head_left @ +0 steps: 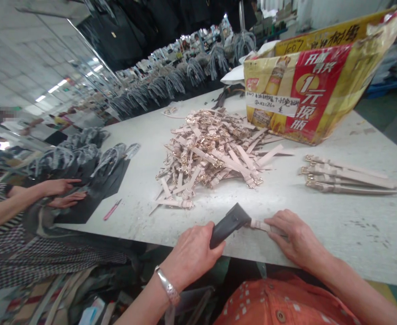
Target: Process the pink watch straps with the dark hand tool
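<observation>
Orange garment point(279, 302): at the table's near edge, below and between the forearms.
Left hand point(193, 255): closed around the lower end of a black tool; a metallic bracelet point(167, 285) circles the wrist.
Black tool point(230, 224): just above the near edge of the table, its long axis slanting from the left fist up and rightward; the broad end points away from the body and to the right.
Right hand point(296, 234): fingers and thumb pinching a pale strap, palm turned down.
Pale strap point(260, 225): between the tool's broad end and the right fingertips, long axis nearly crosswise; one end points left at the tool, the other is hidden under the fingers.
White table point(371, 225): scuffed and marked beneath the work.
Pink cutter point(112, 210): left on the tabletop, aimed away and slightly right.
Set-apart straps point(349, 176): right side, buckles to the left, tails fanning right.
Strap heap point(212, 149): mid-table, tangled, lying every which way, gold buckles showing.
Co-worker's hands point(60, 186): far left, over black sheets point(95, 192).
Yellow-and-red carton point(320, 90): behind the heap, to the right.
Grey looped bundles point(174, 83): row beyond the table.
Black bags point(127, 34): hanging above them.
</observation>
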The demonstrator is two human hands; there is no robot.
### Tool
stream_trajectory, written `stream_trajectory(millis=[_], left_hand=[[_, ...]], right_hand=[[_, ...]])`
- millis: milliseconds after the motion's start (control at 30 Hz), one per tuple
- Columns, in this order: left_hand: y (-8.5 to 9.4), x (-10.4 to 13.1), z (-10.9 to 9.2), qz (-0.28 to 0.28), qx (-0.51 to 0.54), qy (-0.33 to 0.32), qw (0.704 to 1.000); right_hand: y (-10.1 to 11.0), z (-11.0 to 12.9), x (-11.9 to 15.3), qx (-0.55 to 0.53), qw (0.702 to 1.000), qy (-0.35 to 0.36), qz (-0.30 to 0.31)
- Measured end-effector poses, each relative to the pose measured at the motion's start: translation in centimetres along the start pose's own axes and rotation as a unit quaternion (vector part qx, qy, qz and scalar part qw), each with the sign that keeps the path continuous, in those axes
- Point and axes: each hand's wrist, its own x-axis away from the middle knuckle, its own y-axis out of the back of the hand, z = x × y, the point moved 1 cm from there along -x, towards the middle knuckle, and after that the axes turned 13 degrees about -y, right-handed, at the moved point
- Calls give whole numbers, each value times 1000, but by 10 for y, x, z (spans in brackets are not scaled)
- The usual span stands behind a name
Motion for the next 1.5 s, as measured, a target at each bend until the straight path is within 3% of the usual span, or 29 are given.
stream_trajectory(millis=[300,633,933,1100,1233,1333,1433,1500], left_hand=[[-2,-23,-7,-8,54,7,999],[-12,4,1,-7,76,24,997],[-18,-25,-2,-52,68,25,996],[-20,-10,9,-69,92,32,993],[-20,8,16,-69,116,62,989],[-23,17,21,-72,121,83,986],[-29,22,26,-73,115,108,985],[-34,24,28,-75,113,115,984]], right_hand=[[0,1,0,14,1000,-3,-2],[-4,1,0,11,1000,-9,-5],[2,11,-2,30,999,-31,-9],[40,-7,-1,38,998,-38,-40],[98,-56,-7,100,985,-32,-135],[135,-95,-17,165,971,-55,-165],[146,-110,-30,227,948,-81,-207],[134,-103,-43,252,941,-71,-213]])
